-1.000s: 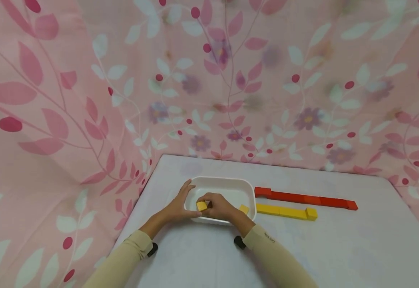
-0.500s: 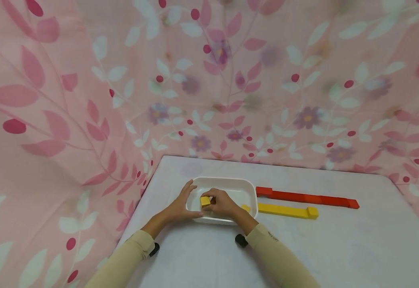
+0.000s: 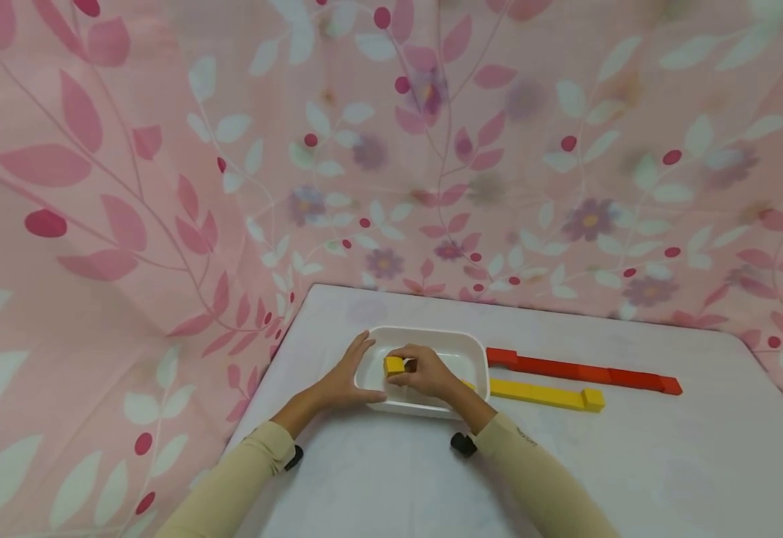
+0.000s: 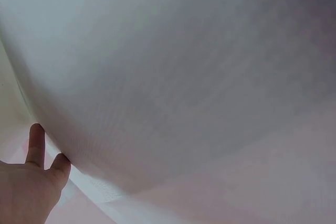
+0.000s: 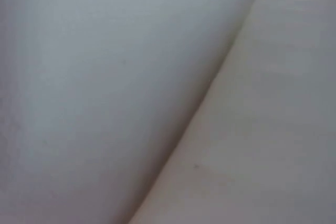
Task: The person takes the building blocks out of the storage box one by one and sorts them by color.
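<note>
In the head view, a white tray [image 3: 438,335] stands on the table. My left hand [image 3: 339,385] rests against its left end, fingers and thumb spread straight along the rim; the left wrist view shows some of these fingers [image 4: 35,142]. Over the tray's inside, my right hand [image 3: 425,371] pinches a yellow cube [image 3: 394,366] between thumb and fingers. A second yellow block [image 3: 468,385] lies at the tray's right end, mostly hidden behind my right wrist. The right wrist view holds mainly sleeve and white cloth, with a sliver of hand at the top.
Right of the tray, a row of red blocks [image 3: 566,369] runs along the table [image 3: 633,463]. In front of it lies a shorter yellow row [image 3: 539,394] with a raised cube [image 3: 592,400] at its right end. A floral curtain [image 3: 432,149] hangs behind and at the left.
My right hand has lifted the yellow cube slightly and carried it a little away and to the right. The left hand stays on the tray. The head view has shifted slightly.
</note>
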`<act>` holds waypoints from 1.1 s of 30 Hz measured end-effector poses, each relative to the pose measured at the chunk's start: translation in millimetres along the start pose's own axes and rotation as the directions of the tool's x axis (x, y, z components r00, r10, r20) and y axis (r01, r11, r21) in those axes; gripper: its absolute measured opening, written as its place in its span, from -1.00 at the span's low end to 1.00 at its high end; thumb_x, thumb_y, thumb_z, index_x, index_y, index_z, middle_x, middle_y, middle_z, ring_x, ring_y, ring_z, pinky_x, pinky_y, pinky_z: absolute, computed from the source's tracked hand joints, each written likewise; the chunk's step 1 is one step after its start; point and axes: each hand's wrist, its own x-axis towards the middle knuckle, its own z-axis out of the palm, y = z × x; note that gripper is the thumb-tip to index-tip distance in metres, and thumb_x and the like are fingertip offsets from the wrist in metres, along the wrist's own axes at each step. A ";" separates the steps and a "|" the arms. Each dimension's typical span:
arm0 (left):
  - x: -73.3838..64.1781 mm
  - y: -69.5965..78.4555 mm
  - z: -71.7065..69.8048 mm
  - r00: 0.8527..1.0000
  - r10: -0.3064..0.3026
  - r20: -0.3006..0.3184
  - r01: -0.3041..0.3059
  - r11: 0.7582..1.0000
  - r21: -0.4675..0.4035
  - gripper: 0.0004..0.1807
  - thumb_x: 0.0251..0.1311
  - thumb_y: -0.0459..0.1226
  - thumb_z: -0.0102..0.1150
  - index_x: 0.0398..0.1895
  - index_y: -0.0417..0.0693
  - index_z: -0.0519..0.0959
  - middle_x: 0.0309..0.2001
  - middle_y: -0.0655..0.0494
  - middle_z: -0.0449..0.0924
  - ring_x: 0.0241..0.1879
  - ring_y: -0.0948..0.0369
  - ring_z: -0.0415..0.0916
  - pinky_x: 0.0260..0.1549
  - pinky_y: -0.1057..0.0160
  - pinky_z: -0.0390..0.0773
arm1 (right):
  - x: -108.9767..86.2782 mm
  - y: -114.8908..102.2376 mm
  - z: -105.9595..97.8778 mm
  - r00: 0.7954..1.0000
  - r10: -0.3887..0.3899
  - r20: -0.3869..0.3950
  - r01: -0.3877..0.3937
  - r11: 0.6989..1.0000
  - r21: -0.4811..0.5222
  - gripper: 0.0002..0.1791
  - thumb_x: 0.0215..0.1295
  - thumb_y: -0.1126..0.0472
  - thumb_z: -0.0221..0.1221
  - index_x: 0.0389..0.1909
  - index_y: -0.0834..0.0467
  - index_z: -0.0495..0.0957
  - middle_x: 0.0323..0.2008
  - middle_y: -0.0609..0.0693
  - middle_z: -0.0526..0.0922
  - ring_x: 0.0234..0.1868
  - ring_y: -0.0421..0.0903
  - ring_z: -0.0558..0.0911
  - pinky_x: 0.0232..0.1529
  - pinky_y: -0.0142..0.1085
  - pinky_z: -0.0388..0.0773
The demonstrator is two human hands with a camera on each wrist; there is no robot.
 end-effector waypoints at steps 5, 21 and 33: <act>1.3 1.5 0.6 1.000 0.001 0.002 -0.001 1.000 -0.013 0.22 -0.07 0.18 0.46 0.58 0.12 -0.07 0.62 0.13 -0.39 0.57 -0.02 -0.17 0.45 -0.22 0.05 | -3.4 -14.2 -4.9 1.000 -0.007 -0.008 0.007 0.999 -0.054 -0.60 0.11 0.27 0.43 -0.01 0.25 0.65 -0.21 0.09 0.64 -0.32 -0.20 0.56 -0.27 -0.47 0.60; -2.9 1.9 1.8 1.000 -0.017 -0.014 0.017 0.999 -0.043 0.22 -0.10 0.13 0.50 0.57 0.08 -0.03 0.61 0.12 -0.35 0.57 -0.01 -0.16 0.46 -0.21 0.04 | -53.9 -42.3 -60.7 0.999 0.032 0.019 -0.030 0.992 -0.125 -0.64 0.16 0.18 0.40 0.01 0.07 0.67 -0.22 -0.07 0.64 -0.32 -0.12 0.52 -0.27 -0.42 0.60; -0.4 4.0 -1.9 0.999 0.048 -0.014 -0.048 0.998 -0.034 0.19 -0.08 0.10 0.50 0.54 -0.06 0.01 0.61 -0.01 -0.30 0.56 -0.06 -0.15 0.44 -0.22 0.07 | -113.3 -32.0 -110.5 0.993 0.115 -0.020 -0.116 0.991 -0.062 -0.58 0.18 0.17 0.39 0.07 0.14 0.62 -0.11 0.04 0.66 -0.16 -0.08 0.64 -0.07 -0.43 0.65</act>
